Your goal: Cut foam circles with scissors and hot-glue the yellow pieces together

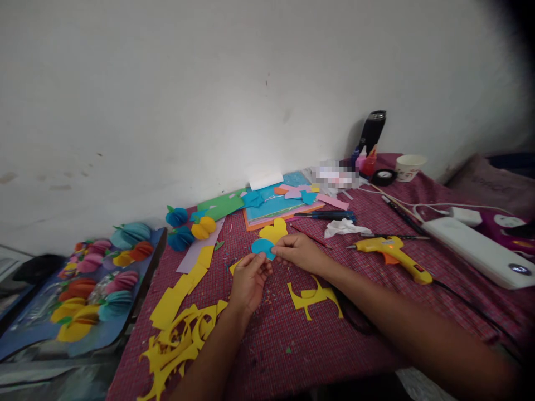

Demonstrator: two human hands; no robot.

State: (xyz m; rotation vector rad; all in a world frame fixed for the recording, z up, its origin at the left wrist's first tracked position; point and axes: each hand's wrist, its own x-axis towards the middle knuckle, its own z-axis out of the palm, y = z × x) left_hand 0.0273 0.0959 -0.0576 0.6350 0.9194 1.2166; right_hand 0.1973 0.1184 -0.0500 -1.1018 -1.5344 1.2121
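Both hands hold a blue paper circle (261, 247) above the middle of the table. My left hand (251, 278) pinches its lower edge, and my right hand (300, 252) grips its right edge with thumb and fingers. Right behind it lie yellow paper circles (273, 229), partly covered by the blue one. A cut-out yellow paper scrap (314, 298) is below my right forearm. To the left of my left hand, a heap of yellow paper offcuts (179, 340) and a row of yellow paper pieces (171, 305) rest on the cloth.
A yellow glue gun (393, 253) and white power bank (476, 250) are at right. A utility knife (330, 215) lies near stacked coloured sheets (263, 210). Behind stand a black bottle (371, 131) and paper cup (409, 167). Paper pumpkins (117, 303) fill a blue board at left.
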